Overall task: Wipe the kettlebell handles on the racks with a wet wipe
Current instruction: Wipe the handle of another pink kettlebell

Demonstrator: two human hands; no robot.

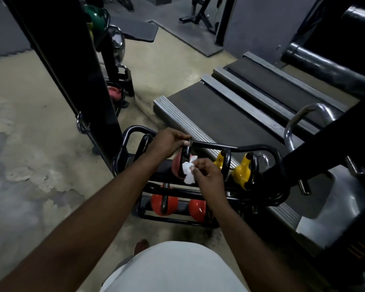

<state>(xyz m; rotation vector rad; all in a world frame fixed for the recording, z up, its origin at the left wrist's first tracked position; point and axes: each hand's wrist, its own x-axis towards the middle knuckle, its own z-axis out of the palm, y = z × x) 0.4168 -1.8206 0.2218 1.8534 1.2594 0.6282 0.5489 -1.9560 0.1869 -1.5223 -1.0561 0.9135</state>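
A low black tube rack (259, 147) holds kettlebells on two tiers. My left hand (167, 143) grips the top of the black handle (185, 159) of a red kettlebell (176, 165) on the upper tier. My right hand (207, 172) pinches a crumpled white wet wipe (188, 171) against the side of that handle. Two yellow kettlebells (241, 171) with black handles stand to the right on the same tier. Two red kettlebells (163, 204) sit on the lower tier, partly hidden by the rack bars and my right forearm.
Treadmill decks (230, 123) lie right behind the rack. A black upright column (89, 81) stands to the left with more kettlebells (114, 91) behind it. A chrome handle (299, 121) and black machine frame crowd the right. Worn concrete floor (30, 154) spreads left.
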